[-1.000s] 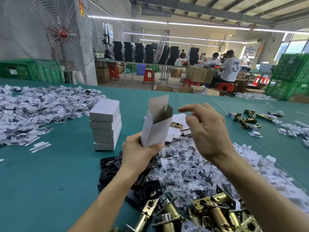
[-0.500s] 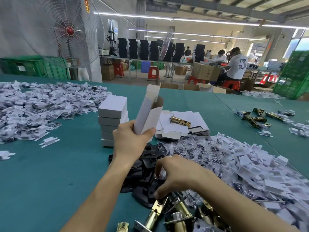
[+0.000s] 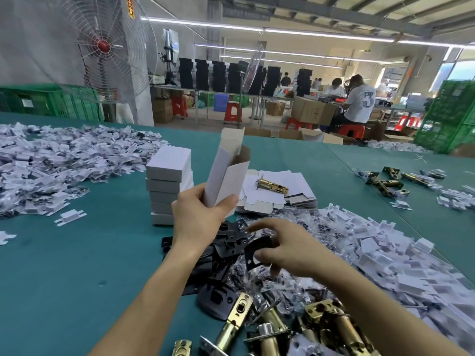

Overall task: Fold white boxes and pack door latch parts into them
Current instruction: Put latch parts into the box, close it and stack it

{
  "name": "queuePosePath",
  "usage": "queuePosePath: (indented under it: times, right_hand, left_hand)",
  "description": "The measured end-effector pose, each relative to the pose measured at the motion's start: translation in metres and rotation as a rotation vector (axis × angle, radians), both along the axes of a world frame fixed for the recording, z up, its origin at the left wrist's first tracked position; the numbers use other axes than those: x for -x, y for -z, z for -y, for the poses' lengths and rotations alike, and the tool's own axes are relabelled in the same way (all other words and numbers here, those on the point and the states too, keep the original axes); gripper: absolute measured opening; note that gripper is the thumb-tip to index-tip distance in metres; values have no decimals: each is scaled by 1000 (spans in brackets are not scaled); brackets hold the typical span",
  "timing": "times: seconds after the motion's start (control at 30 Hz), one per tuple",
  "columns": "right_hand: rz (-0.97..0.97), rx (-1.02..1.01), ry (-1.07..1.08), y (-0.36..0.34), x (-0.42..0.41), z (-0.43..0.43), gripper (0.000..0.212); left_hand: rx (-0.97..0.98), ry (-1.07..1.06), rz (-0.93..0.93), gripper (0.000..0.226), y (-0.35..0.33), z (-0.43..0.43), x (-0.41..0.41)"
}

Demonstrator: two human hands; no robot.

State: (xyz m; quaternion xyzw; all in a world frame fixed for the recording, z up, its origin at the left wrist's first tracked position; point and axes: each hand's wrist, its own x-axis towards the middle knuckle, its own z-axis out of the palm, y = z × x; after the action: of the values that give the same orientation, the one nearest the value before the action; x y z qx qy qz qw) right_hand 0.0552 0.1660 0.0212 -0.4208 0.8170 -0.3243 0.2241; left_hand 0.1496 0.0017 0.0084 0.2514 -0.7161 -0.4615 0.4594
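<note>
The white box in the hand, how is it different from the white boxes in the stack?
The held box is open on top, flap up; the stacked boxes are closed. The held box stands tilted in the left hand; the stacked boxes lie flat on the table. Both are white cardboard.

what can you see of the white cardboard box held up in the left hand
The small white cardboard box looks like thin card, white outside and brownish-grey inside. It is folded into a tube, upright and leaning slightly right, its top open with the lid flap standing up. The left hand grips its lower end, thumb across the front.
</note>
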Motion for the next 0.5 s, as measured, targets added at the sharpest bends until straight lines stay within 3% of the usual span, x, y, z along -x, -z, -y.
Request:
queuePosePath:
  times: [0.13, 0.23, 0.3, 0.5]
  right_hand:
    - [100, 89, 125, 0, 14, -16, 10]
    - [69, 57, 107, 2, 20, -28, 22]
    - [-15, 6, 86, 4, 22, -33, 33]
    - [-432, 41, 130, -6, 23, -42, 11]
  left_hand:
    - [-20, 46, -3, 27, 1, -2, 1]
    - [-40, 109, -20, 27, 2, -6, 3]
    - [-112, 193, -60, 26, 2, -10, 3]
    - [-223, 405, -134, 39, 2, -18, 1]
